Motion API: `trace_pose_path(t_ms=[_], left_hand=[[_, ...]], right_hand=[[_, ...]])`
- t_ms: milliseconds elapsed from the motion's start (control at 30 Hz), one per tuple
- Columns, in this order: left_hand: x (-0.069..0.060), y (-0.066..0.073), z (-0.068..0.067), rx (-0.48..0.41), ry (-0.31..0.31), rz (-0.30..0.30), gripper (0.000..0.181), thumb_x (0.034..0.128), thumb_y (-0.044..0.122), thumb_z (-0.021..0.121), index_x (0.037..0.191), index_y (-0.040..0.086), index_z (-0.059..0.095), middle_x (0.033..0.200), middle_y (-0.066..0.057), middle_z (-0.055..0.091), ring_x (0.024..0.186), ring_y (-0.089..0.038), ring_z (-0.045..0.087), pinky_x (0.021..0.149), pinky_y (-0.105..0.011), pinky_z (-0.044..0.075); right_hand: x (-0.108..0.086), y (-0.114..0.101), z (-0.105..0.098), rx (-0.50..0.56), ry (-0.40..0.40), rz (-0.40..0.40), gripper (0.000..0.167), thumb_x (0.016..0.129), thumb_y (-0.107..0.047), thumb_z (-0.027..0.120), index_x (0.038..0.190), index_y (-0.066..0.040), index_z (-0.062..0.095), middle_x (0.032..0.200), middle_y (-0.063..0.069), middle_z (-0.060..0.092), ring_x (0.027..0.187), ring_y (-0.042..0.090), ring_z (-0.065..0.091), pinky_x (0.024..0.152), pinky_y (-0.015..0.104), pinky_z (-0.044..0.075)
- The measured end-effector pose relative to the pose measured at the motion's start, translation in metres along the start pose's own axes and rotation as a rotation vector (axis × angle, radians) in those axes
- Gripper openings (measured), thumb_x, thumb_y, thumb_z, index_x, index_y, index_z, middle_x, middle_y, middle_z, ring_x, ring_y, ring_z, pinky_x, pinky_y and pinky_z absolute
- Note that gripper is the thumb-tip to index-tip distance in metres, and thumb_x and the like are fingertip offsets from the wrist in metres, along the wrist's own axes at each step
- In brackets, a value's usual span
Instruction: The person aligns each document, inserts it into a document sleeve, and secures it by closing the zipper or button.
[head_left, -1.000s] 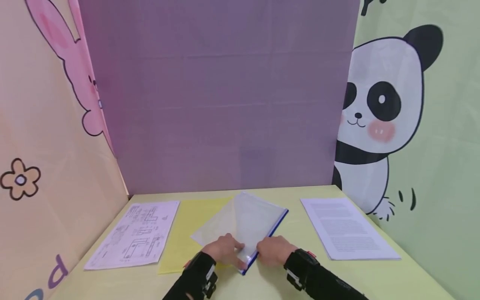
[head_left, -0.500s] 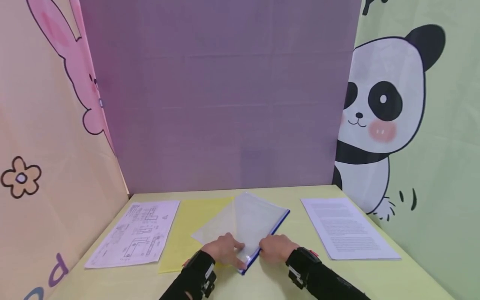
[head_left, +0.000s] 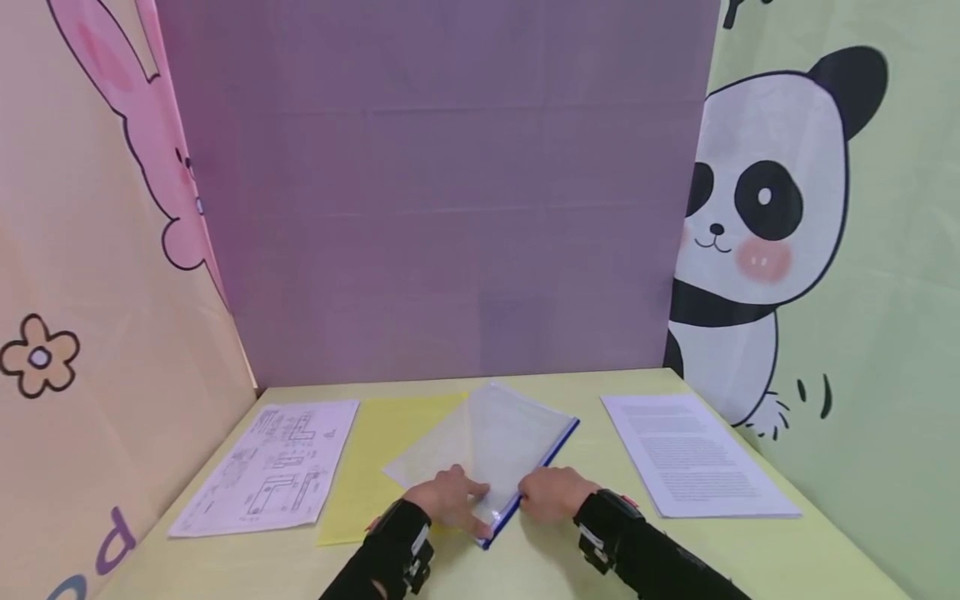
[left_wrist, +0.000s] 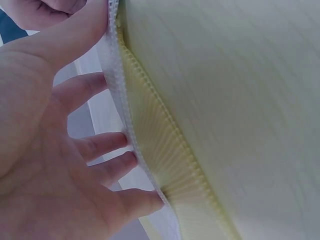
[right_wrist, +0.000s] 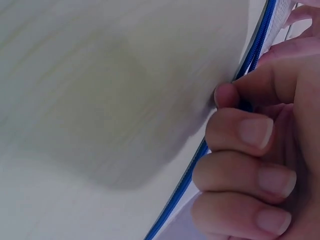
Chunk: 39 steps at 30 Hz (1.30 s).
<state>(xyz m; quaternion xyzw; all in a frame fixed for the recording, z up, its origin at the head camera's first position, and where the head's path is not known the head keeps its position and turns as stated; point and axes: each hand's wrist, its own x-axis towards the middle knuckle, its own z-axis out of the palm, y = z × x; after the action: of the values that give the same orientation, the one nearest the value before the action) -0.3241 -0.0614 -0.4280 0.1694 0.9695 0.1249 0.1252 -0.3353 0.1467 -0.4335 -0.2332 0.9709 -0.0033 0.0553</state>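
Note:
A translucent zip pouch (head_left: 506,433) with a blue zipper (head_left: 561,442) lies slanted on the table, its left corner over a yellow sheet (head_left: 356,475). Spread over the pouch's near end is my left hand (head_left: 450,500), its straight fingers touching the pouch. The left wrist view shows those fingertips against the pouch's ribbed edge (left_wrist: 150,170). My right hand (head_left: 555,493) pinches the zippered edge between thumb and forefinger, the other fingers curled in. In the right wrist view, the blue zipper (right_wrist: 175,197) passes behind the fingers; no zipper slider can be made out.
A white sheet with line drawings (head_left: 266,467) lies at the left, next to the yellow sheet. At the right is a sheet of printed text (head_left: 697,458). A purple panel (head_left: 450,192) stands behind the table (head_left: 570,562), with patterned cloth walls on both sides.
My right hand and the pouch's far zippered end have shifted slightly to the right since a second ago. The left hand stays where it was. Over the last half second almost nothing moves.

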Motion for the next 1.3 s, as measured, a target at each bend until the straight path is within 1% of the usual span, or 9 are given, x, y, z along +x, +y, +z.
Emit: trace_pose_path(t_ms=[167,267,500,600,700,800,900,1100,1300], left_hand=[[0.002,0.001,-0.001,-0.007,-0.010,-0.012,0.068,0.0785,0.051,0.084,0.140,0.032,0.063,0.115,-0.010,0.050,0.104,-0.026,0.050,0.088,-0.049,0.050],[0.002,0.001,0.000,-0.001,-0.009,-0.011,0.068,0.0792,0.051,0.084,0.141,0.032,0.063,0.116,-0.010,0.050,0.105,-0.027,0.050,0.089,-0.050,0.050],[0.001,-0.002,0.001,0.034,-0.020,0.009,0.069,0.0808,0.051,0.082,0.143,0.030,0.060,0.117,-0.008,0.050,0.107,-0.026,0.051,0.089,-0.050,0.051],[0.000,-0.003,0.000,0.030,-0.037,0.004,0.070,0.0809,0.052,0.081,0.144,0.030,0.059,0.120,-0.008,0.050,0.108,-0.025,0.050,0.089,-0.049,0.050],[0.001,-0.004,-0.001,0.033,-0.046,0.004,0.071,0.0798,0.054,0.082,0.144,0.034,0.059,0.124,-0.008,0.050,0.109,-0.023,0.050,0.089,-0.047,0.050],[0.002,-0.006,-0.001,0.031,-0.047,0.022,0.070,0.0791,0.052,0.083,0.143,0.036,0.059,0.125,-0.008,0.049,0.109,-0.023,0.050,0.089,-0.047,0.049],[0.003,-0.007,-0.002,0.008,-0.051,0.035,0.069,0.0783,0.048,0.085,0.141,0.036,0.061,0.125,-0.008,0.049,0.109,-0.024,0.050,0.089,-0.048,0.049],[0.002,-0.009,-0.004,0.002,-0.052,0.048,0.068,0.0784,0.046,0.085,0.141,0.036,0.061,0.131,-0.009,0.048,0.113,-0.025,0.050,0.092,-0.049,0.049],[0.001,-0.012,-0.004,-0.016,-0.046,0.058,0.070,0.0770,0.046,0.086,0.141,0.036,0.061,0.136,-0.011,0.048,0.118,-0.028,0.050,0.094,-0.053,0.048]], right_hand=[[0.001,0.005,-0.003,-0.004,0.011,0.036,0.017,0.097,-0.024,0.062,0.082,-0.016,0.062,0.077,-0.002,0.055,0.070,0.017,0.051,0.068,0.039,0.048],[0.002,0.007,-0.005,0.005,0.001,0.046,0.017,0.098,-0.023,0.061,0.082,-0.016,0.062,0.078,-0.002,0.055,0.071,0.017,0.052,0.069,0.039,0.048],[0.004,0.007,-0.004,0.004,-0.017,0.027,0.016,0.097,-0.025,0.061,0.084,-0.016,0.063,0.078,-0.003,0.055,0.071,0.016,0.051,0.070,0.038,0.048],[0.003,0.007,-0.003,0.014,-0.019,0.019,0.015,0.098,-0.024,0.061,0.085,-0.016,0.063,0.079,-0.003,0.054,0.071,0.016,0.051,0.070,0.037,0.047],[0.002,0.009,-0.003,0.010,-0.021,0.007,0.015,0.098,-0.024,0.061,0.085,-0.017,0.063,0.079,-0.004,0.054,0.072,0.015,0.051,0.070,0.036,0.047],[0.001,0.010,-0.002,0.002,-0.034,-0.006,0.016,0.098,-0.024,0.061,0.084,-0.018,0.062,0.080,-0.004,0.055,0.073,0.014,0.052,0.071,0.036,0.048],[-0.001,0.011,-0.002,0.001,-0.049,-0.017,0.015,0.098,-0.024,0.061,0.085,-0.018,0.062,0.081,-0.005,0.057,0.075,0.013,0.053,0.073,0.037,0.049],[-0.001,0.013,-0.003,0.045,-0.074,-0.018,0.015,0.100,-0.024,0.058,0.087,-0.018,0.063,0.081,-0.005,0.055,0.076,0.014,0.052,0.072,0.036,0.047],[-0.002,0.020,0.000,0.045,-0.019,-0.001,0.014,0.099,-0.021,0.058,0.088,-0.016,0.064,0.082,-0.004,0.058,0.077,0.014,0.054,0.075,0.040,0.050]])
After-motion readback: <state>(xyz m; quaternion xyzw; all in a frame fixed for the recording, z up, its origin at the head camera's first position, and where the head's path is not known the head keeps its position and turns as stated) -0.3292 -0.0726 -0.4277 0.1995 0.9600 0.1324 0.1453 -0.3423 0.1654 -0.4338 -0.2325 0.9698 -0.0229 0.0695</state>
